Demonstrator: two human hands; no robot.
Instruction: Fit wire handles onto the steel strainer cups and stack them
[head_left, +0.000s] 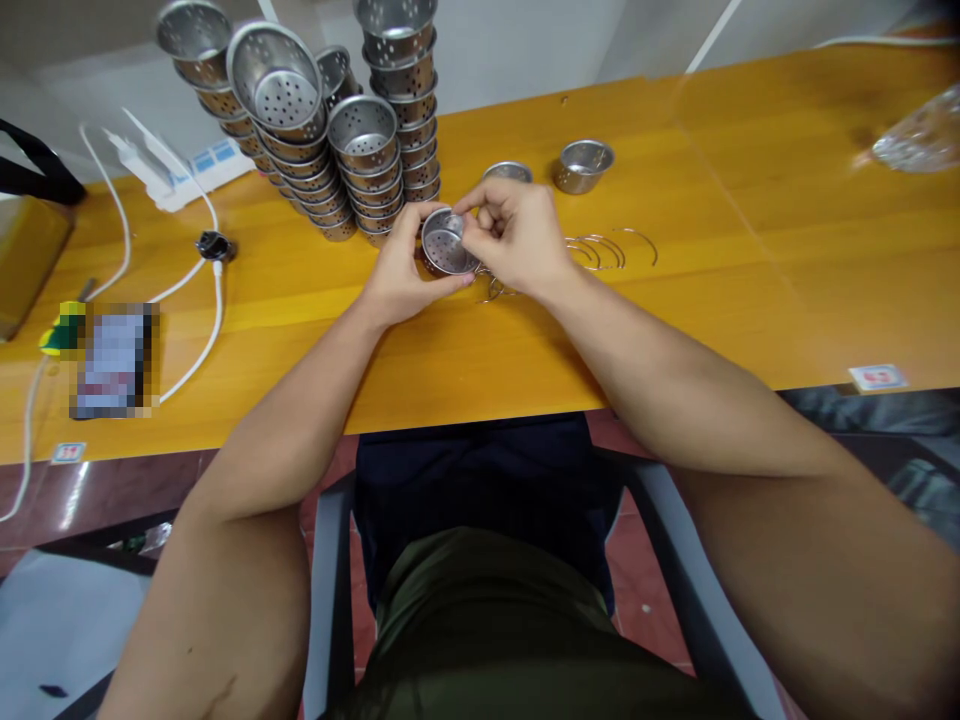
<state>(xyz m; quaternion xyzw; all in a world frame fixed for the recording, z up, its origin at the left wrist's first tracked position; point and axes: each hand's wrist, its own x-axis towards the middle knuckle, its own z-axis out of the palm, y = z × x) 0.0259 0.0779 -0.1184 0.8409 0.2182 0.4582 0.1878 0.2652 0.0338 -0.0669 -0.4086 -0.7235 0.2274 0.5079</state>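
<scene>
A small perforated metal strainer cup (442, 243) is tilted toward me above the table. My left hand (396, 268) is closed around its left side, with the thumb under the near rim and a finger at the far rim. At the cup's right rim, my right hand (521, 232) is closed in a pinch. Whatever lies between those fingertips is too small to make out. Several thin curved wire handles (621, 250) lie on the table beside and partly behind my right hand. One metal cup (508, 171) stands just beyond that hand, partly covered by it.
Tall stacks of perforated cups (300, 165) stand at the back left. Another metal cup (583, 166) sits at the back. On the wooden table (735, 300) are a power strip (199, 170), white cables, a blurred-out phone-like object (114, 360) and a clear plastic bag (921, 135).
</scene>
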